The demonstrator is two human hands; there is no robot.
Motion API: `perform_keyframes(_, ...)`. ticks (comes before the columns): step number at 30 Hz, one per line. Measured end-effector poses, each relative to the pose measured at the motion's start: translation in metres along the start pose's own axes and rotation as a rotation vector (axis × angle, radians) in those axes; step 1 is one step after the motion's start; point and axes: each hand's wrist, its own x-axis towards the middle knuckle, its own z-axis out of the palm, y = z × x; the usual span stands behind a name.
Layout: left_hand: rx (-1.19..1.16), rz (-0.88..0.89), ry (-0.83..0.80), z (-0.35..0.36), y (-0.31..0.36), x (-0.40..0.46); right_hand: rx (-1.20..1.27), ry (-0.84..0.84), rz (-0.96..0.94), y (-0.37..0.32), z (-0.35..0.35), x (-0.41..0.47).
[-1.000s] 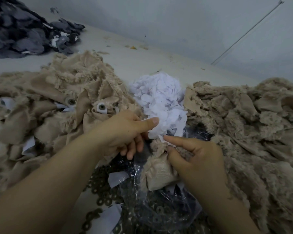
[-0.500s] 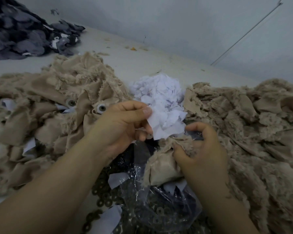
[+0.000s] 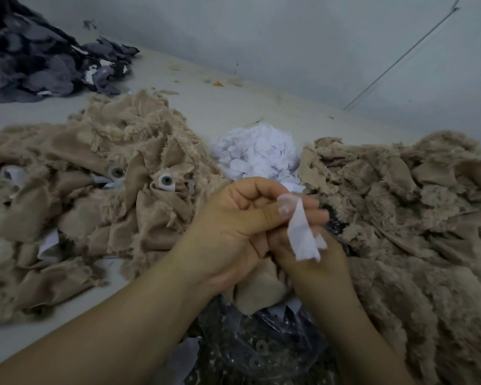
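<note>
Two tan heaps on the desk (image 3: 233, 112): fur heap (image 3: 95, 195) at 9 o'clock, second heap (image 3: 417, 223) at 3. Dark heap (image 3: 39, 62) at 11, paper heap (image 3: 258, 157) at 12. At 6, a clear bag (image 3: 297, 329) full of dark washers (image 3: 260, 346). Just above it, left hand (image 3: 233, 226) pinching a paper slip (image 3: 303, 237) between thumb and forefinger; right hand (image 3: 317, 265) apparently curled round a tan piece (image 3: 258, 293), mostly hidden under both. Piece: probably light, soft, floppy; best gripped by a bunched fold. Slip: near weightless, limp, easily torn; best pinched flat near an edge.
</note>
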Motion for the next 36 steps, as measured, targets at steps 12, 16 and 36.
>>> perform_keyframes(12, 0.687, 0.138, 0.38, -0.002, -0.021, -0.006, 0.503, -0.025, 0.136, 0.0, 0.001, -0.001)
perform_keyframes(16, 0.782, 0.075, 0.442, -0.011, -0.02, -0.01, 0.499, 0.058, 0.123, -0.005, 0.004, 0.002)
perform_keyframes(36, 0.869, 0.071, 0.482, -0.011, -0.02, -0.011, 0.394, 0.09, -0.039, 0.0, 0.004, 0.0)
